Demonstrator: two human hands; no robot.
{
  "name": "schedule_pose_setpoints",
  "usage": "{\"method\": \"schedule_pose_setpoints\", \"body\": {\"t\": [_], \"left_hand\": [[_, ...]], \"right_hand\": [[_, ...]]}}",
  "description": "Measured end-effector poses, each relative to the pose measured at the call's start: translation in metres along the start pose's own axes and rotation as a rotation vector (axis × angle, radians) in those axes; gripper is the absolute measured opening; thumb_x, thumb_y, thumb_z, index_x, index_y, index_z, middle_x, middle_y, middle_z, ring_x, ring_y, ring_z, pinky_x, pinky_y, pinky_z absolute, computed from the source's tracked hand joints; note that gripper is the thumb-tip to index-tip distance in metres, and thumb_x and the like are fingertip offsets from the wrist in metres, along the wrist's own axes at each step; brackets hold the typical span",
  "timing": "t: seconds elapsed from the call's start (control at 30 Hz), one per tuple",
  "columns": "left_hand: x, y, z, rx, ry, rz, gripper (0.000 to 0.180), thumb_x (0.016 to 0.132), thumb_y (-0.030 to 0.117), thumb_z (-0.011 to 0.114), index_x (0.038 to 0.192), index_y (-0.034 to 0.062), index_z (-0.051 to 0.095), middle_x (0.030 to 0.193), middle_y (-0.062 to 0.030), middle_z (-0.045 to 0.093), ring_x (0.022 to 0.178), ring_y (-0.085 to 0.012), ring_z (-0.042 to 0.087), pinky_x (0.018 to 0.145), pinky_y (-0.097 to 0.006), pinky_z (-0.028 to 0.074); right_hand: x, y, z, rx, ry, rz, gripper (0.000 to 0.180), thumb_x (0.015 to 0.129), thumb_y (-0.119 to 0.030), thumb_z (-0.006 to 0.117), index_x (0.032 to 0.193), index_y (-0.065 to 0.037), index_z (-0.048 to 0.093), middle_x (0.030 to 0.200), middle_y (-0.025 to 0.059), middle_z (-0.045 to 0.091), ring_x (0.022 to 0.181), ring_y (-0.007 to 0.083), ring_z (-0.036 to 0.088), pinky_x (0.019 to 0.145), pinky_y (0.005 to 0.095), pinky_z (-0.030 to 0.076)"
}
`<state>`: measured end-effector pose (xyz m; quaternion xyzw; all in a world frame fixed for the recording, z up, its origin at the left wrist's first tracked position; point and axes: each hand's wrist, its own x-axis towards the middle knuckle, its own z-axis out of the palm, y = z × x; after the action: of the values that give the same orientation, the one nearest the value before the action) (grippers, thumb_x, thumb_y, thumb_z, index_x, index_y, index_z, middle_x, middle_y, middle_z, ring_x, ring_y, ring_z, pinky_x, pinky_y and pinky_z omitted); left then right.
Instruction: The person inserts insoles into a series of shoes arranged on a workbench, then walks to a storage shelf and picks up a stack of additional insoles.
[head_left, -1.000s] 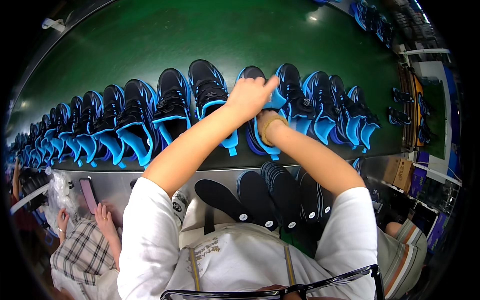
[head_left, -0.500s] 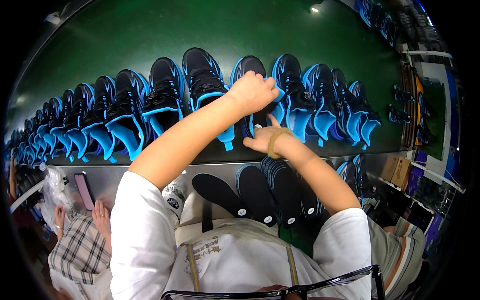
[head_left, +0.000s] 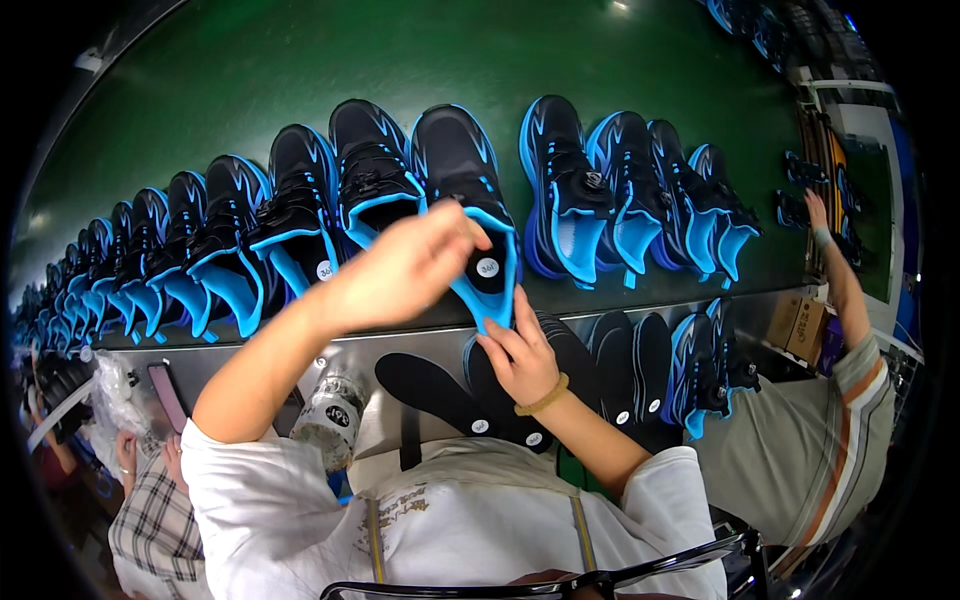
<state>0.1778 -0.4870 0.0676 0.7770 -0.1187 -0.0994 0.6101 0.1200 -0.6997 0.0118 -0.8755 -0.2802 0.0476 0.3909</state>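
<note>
Two hands [head_left: 400,270] on glossy black-blue shoe [head_left: 470,200]

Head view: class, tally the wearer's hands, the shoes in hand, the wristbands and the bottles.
Hands: 2, left hand and right hand
Shoe in hand: 1
Wristband: 1
Bottle: 1
Total: 5

Small round white stickers [head_left: 487,267] sat on the blue tongues of the black shoes and on the heels of the black insoles [head_left: 480,426]. A brown cardboard box [head_left: 802,330] stood at the right, beside a co-worker.
</note>
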Motion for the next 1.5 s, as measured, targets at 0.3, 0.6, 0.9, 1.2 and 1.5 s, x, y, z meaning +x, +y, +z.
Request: {"method": "schedule_pose_setpoints", "body": {"t": [0.3,0.6,0.9,1.2,1.5], "left_hand": [[0.073,0.034,-0.007,0.202,0.294,-0.107,0.018,0.081,0.019,0.043,0.070,0.0052,0.038,0.054,-0.0012,0.041,0.046,-0.0123,0.042,0.042,-0.025,0.033],[0.112,-0.022,0.086,1.115,0.134,0.262,0.045,0.072,0.031,0.055,0.103,0.0018,0.039,0.059,-0.0098,0.053,0.051,-0.0253,0.056,0.045,-0.035,0.043],[0.149,0.008,0.042,0.682,-0.256,-0.324,0.039,0.075,0.038,0.049,0.078,0.0006,0.059,0.074,-0.0175,0.058,0.073,-0.0279,0.056,0.067,-0.036,0.043],[0.141,0.002,0.046,0.491,-0.203,-0.393,0.042,0.071,0.038,0.055,0.079,-0.0029,0.056,0.069,-0.0174,0.057,0.067,-0.0264,0.056,0.059,-0.034,0.043],[0.134,-0.012,0.058,0.494,-0.050,-0.369,0.049,0.075,0.044,0.047,0.081,-0.0035,0.057,0.081,-0.0212,0.057,0.081,-0.0338,0.054,0.071,-0.038,0.042]], "right_hand": [[-0.010,0.006,-0.057,-0.450,-0.028,0.068,0.052,0.071,-0.025,0.058,0.116,-0.008,0.040,0.116,0.0215,0.038,0.105,0.0358,0.039,0.088,0.0439,0.030],[-0.166,0.009,-0.085,-0.361,-0.150,0.554,0.058,0.069,-0.024,0.062,0.119,-0.007,0.039,0.119,0.0319,0.030,0.105,0.0431,0.038,0.084,0.0398,0.037],[-0.026,-0.010,-0.198,0.366,-0.061,0.685,0.012,0.074,-0.006,0.057,0.081,0.003,0.060,0.075,0.0078,0.059,0.065,0.0090,0.053,0.058,0.0219,0.043],[0.087,0.079,-0.058,-0.538,-0.284,0.256,0.019,0.071,-0.016,0.048,0.069,0.000,0.059,0.081,0.0203,0.054,0.074,0.0325,0.053,0.069,0.0382,0.044],[0.094,0.023,-0.090,-0.731,-0.710,0.476,0.029,0.068,-0.028,0.057,0.085,-0.004,0.059,0.093,0.0199,0.052,0.089,0.0292,0.050,0.077,0.0348,0.042]]}}
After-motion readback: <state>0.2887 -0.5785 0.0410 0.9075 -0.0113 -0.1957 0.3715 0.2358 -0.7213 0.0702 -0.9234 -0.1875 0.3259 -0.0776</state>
